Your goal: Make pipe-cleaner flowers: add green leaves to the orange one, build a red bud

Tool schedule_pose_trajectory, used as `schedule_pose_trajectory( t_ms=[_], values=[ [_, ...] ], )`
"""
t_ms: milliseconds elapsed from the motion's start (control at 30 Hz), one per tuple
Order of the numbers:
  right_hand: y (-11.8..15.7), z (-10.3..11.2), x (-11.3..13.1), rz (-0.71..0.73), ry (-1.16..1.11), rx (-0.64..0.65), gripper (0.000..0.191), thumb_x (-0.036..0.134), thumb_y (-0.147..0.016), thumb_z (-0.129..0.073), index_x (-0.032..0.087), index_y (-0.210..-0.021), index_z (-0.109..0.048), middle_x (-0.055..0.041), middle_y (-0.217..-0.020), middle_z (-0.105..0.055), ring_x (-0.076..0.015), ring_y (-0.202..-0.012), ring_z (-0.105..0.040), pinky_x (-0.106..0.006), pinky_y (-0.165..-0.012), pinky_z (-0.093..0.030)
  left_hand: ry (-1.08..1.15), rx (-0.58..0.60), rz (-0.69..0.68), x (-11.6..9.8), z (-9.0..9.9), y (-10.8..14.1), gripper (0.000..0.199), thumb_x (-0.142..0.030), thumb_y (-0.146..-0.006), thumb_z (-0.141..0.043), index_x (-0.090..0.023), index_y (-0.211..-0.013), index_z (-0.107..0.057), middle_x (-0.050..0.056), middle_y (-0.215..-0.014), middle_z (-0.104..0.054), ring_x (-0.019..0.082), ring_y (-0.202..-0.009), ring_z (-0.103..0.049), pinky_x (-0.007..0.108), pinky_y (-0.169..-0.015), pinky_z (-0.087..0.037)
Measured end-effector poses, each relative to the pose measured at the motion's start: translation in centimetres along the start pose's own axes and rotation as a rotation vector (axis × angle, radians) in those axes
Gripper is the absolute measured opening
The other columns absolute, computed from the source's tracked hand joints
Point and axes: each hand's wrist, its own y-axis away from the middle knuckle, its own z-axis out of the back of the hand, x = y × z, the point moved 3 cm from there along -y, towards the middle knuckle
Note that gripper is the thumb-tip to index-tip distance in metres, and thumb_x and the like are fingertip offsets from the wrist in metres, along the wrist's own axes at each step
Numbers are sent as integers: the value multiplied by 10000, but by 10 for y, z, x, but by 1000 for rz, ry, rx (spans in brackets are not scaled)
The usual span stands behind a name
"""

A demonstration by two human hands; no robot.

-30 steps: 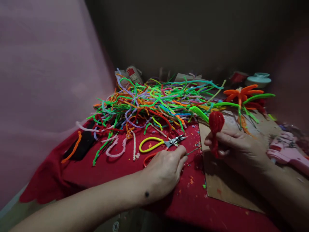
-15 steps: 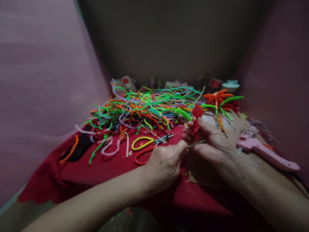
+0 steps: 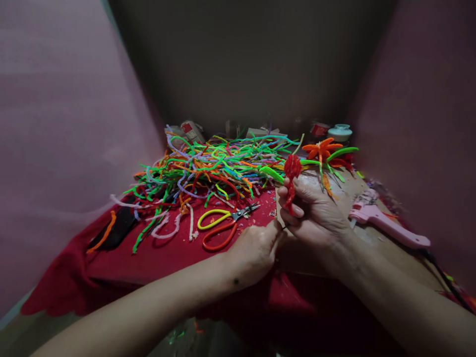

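Upright in my right hand (image 3: 316,215) is a red pipe-cleaner flower bud (image 3: 292,167), pinched between thumb and fingers below its rounded head. Its twisted red lower part runs down past my fingertips. My left hand (image 3: 256,252) is closed just below and to the left, pinching a thin dark stem (image 3: 285,227); only its tip shows between the two hands, and I cannot tell whether it joins the bud. Beyond my left hand lie scissors (image 3: 219,227) with one yellow and one red handle, blades apart.
A heap of coloured pipe cleaners (image 3: 215,166) covers the table's back. At right, a cardboard sheet (image 3: 390,248) bears a pink glue gun (image 3: 386,220) and an orange pipe-cleaner flower (image 3: 322,148). A light-blue container (image 3: 339,132) stands behind. A black object (image 3: 115,230) lies left on the red cloth (image 3: 148,265).
The red bud has turned slightly and stands straighter. My left hand has moved lower along the dark stem, and less of it shows. The whole view has shifted slightly.
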Motion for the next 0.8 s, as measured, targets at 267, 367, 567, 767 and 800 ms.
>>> schedule_pose_trajectory(
  t_ms=[267, 367, 567, 767, 800],
  values=[
    [-4, 0, -6, -14, 53, 23, 35, 166, -683, -689, 169, -685, -653, 6, -570, -675, -18, -313, -298, -152, -299, -226, 199, 46, 43, 8, 3, -4, 201, -210, -886, -380, -178, -846, -574, -18, -646, -536, 92, -544, -458, 209, -562, -363],
    [-5, 0, -9, -20, 72, 13, 41, 162, -667, -693, 163, -680, -654, 1, -547, -666, -12, -306, -279, -151, -292, -199, 141, 67, 53, 10, 0, -3, 219, -198, -879, -379, -174, -928, -591, -2, -660, -556, 101, -538, -455, 220, -555, -358],
    [-9, 1, -10, -31, 66, -18, 43, 170, -665, -687, 158, -663, -646, -2, -537, -662, -10, -310, -273, -151, -292, -168, -21, 137, 33, 14, -6, -6, 275, -214, -883, -352, -138, -927, -612, 39, -673, -575, 121, -540, -451, 249, -553, -333],
    [-13, 2, -9, -65, 20, -39, 43, 172, -663, -695, 162, -684, -658, 5, -555, -673, -22, -314, -306, -168, -315, -200, 14, 119, 37, 12, -3, -9, 271, -243, -893, -360, -157, -983, -601, -7, -623, -494, 102, -503, -368, 238, -533, -305],
    [-13, 2, -8, -71, 1, -49, 40, 175, -666, -695, 163, -680, -659, 5, -564, -677, -28, -323, -331, -171, -328, -225, 48, 103, 45, 11, 0, -9, 263, -259, -898, -363, -163, -980, -594, -11, -633, -490, 102, -520, -381, 233, -544, -315]
  ],
)
